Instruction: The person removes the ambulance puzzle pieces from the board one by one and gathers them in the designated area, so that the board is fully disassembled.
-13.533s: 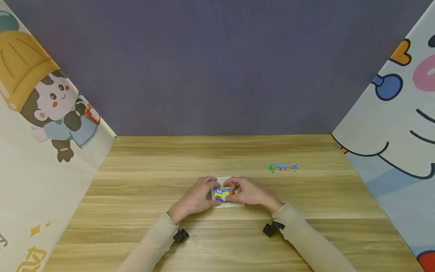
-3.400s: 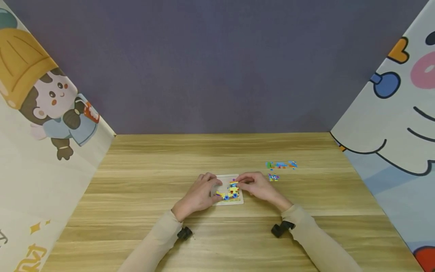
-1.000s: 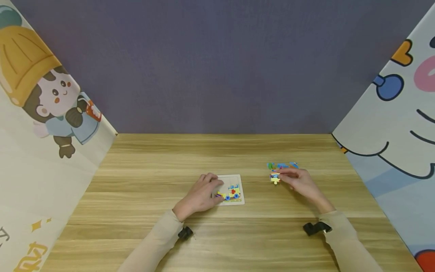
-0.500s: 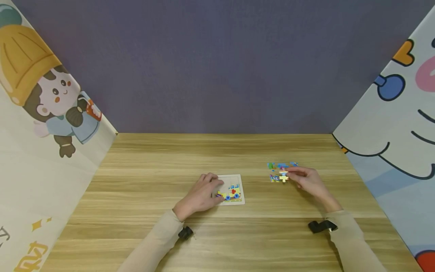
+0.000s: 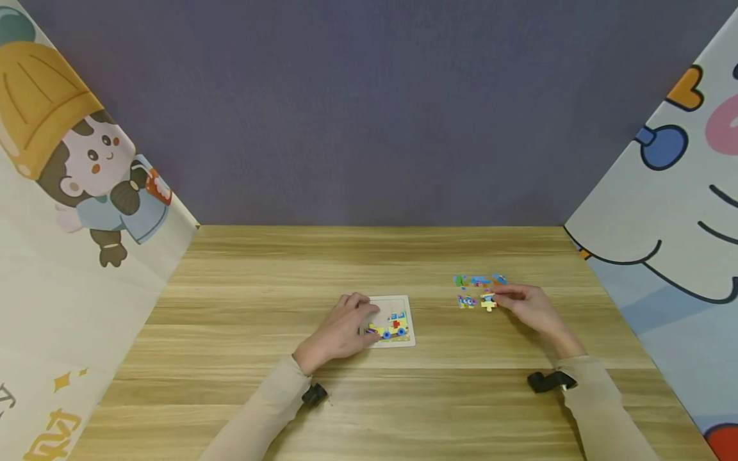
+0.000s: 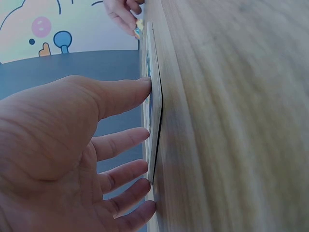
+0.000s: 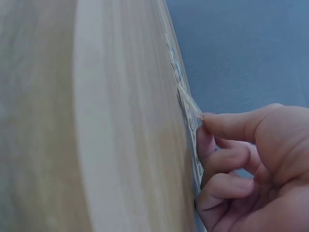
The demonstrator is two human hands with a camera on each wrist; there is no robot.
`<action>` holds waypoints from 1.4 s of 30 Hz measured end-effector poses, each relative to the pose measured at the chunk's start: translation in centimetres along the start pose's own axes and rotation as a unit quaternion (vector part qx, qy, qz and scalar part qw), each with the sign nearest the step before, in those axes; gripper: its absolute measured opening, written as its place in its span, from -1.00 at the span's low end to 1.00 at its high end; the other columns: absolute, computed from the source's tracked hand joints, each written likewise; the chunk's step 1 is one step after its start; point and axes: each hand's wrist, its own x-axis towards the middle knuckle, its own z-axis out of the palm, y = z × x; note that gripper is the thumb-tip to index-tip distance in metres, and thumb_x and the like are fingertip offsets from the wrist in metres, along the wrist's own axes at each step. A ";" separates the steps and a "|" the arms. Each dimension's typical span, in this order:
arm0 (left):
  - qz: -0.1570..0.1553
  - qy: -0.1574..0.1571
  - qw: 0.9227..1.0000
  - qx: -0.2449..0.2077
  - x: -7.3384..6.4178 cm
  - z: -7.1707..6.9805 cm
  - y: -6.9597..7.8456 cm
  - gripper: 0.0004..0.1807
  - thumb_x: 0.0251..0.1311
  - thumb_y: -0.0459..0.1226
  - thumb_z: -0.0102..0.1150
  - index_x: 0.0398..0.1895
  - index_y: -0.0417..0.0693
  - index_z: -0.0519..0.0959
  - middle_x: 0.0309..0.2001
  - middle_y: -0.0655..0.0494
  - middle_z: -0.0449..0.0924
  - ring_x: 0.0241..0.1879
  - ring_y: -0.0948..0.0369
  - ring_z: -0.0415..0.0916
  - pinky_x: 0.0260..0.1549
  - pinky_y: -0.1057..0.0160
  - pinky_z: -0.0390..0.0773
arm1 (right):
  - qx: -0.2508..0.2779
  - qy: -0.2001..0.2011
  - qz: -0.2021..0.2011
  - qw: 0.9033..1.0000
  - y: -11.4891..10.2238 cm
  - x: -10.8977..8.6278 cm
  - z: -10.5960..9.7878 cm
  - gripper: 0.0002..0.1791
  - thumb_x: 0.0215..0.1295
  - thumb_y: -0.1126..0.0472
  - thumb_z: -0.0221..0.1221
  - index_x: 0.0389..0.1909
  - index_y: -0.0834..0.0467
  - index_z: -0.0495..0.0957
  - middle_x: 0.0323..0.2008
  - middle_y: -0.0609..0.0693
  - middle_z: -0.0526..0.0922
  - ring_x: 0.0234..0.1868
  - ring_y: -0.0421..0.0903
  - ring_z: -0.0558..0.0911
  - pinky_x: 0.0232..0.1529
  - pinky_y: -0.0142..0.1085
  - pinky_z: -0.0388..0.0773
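My left hand (image 5: pixel 341 330) rests its fingertips and thumb on a thin white puzzle tray (image 5: pixel 412 344), fingers spread and relaxed. In that tray several joined puzzle pieces (image 5: pixel 396 326) show a yellow vehicle with blue wheels, while its upper left part is bare. Off to the right, my right hand (image 5: pixel 527 309) pinches a yellow puzzle piece (image 5: pixel 488 306) between thumb and index finger. The right wrist view shows that piece (image 7: pixel 191 102) tilted, its lower edge close to the table. Beside it lies a purple and blue puzzle piece (image 5: pixel 466 301).
Behind the right hand, a row of loose puzzle pieces lies on the wooden table (image 5: pixel 277 269): a green and blue one (image 5: pixel 459 281), a blue one (image 5: pixel 479 281) and a blue and orange one (image 5: pixel 499 279). Printed panels and a dark back wall (image 5: pixel 369 115) enclose the table.
The right hand has left the tray with the yellow piece and moved it right, past the purple and blue piece. Earlier, more of the picture filled the tray. The left hand stays at the tray.
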 end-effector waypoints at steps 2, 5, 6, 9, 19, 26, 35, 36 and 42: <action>0.000 0.000 1.000 -0.001 0.0 0.0 0.0 -0.41 0.35 -0.08 0.40 0.38 -0.10 0.59 0.43 -0.19 0.43 0.40 -0.16 0.34 0.41 -0.18 0.45 | -0.025 0.002 -0.008 1.000 0.0 0.1 0.0 -0.57 0.61 0.04 0.20 0.24 0.27 0.68 0.31 0.32 0.64 0.09 -0.14 0.64 -0.07 -0.49 0.54; 0.000 0.001 1.000 -0.003 0.0 -0.1 0.0 -0.42 0.35 -0.08 0.40 0.38 -0.11 0.59 0.43 -0.19 0.43 0.40 -0.16 0.34 0.42 -0.19 0.44 | -0.039 0.000 -0.019 0.999 -0.1 0.2 0.1 -0.61 0.60 0.07 0.21 0.20 0.26 0.70 0.26 0.31 0.68 0.19 0.12 0.66 0.01 -0.46 0.56; 0.000 0.001 1.000 -0.003 0.0 -0.1 0.0 -0.42 0.35 -0.08 0.40 0.38 -0.11 0.59 0.43 -0.19 0.43 0.40 -0.17 0.34 0.42 -0.19 0.44 | -0.043 -0.001 -0.024 0.999 -0.2 0.2 0.1 -0.62 0.60 0.09 0.21 0.19 0.27 0.71 0.24 0.32 0.69 0.20 0.17 0.66 0.01 -0.44 0.57; 0.000 0.001 1.000 -0.004 0.0 -0.1 0.0 -0.42 0.35 -0.08 0.40 0.37 -0.10 0.59 0.43 -0.19 0.43 0.40 -0.17 0.34 0.42 -0.19 0.44 | -0.053 0.000 -0.032 0.998 -0.2 0.3 0.3 -0.63 0.59 0.11 0.22 0.17 0.29 0.71 0.21 0.33 0.70 0.18 0.22 0.67 0.01 -0.40 0.58; -0.006 -0.005 1.000 0.002 -0.1 -0.2 0.2 -0.40 0.35 -0.07 0.40 0.39 -0.10 0.58 0.44 -0.18 0.42 0.42 -0.15 0.33 0.42 -0.20 0.44 | -0.042 0.008 -0.027 0.999 0.1 0.7 0.4 -0.59 0.58 0.12 0.23 0.21 0.35 0.67 0.27 0.38 0.65 0.14 0.11 0.68 -0.06 -0.51 0.53; -0.007 -0.003 1.000 -0.001 -0.1 -0.2 0.2 -0.41 0.35 -0.07 0.40 0.38 -0.10 0.58 0.44 -0.18 0.42 0.42 -0.16 0.33 0.42 -0.19 0.44 | -0.032 0.013 -0.024 0.999 -0.1 0.8 0.4 -0.57 0.58 0.09 0.23 0.22 0.35 0.66 0.28 0.37 0.65 0.25 0.25 0.66 0.03 -0.55 0.51; -0.005 -0.002 1.000 -0.003 -0.1 -0.2 0.2 -0.42 0.35 -0.08 0.39 0.38 -0.09 0.59 0.44 -0.18 0.43 0.42 -0.16 0.33 0.41 -0.19 0.44 | -0.033 0.013 -0.027 0.999 -1.7 0.5 1.1 -0.56 0.58 0.01 0.22 0.23 0.26 0.68 0.28 0.31 0.67 0.31 0.29 0.64 0.21 -0.18 0.58; -0.005 -0.002 1.000 -0.003 -0.1 -0.2 0.2 -0.42 0.35 -0.08 0.39 0.38 -0.09 0.59 0.44 -0.18 0.43 0.42 -0.16 0.33 0.41 -0.19 0.44 | -0.032 0.011 -0.029 0.999 -1.9 0.4 1.3 -0.56 0.58 0.02 0.23 0.23 0.26 0.69 0.27 0.30 0.68 0.31 0.28 0.64 0.20 -0.21 0.59; -0.004 -0.002 1.000 -0.003 -0.1 -0.1 0.2 -0.42 0.36 -0.08 0.39 0.38 -0.09 0.59 0.43 -0.18 0.43 0.41 -0.16 0.33 0.40 -0.18 0.46 | -0.029 0.000 -0.040 0.999 -2.8 0.3 2.2 -0.58 0.57 0.04 0.25 0.22 0.25 0.69 0.26 0.30 0.68 0.27 0.27 0.66 0.06 -0.32 0.61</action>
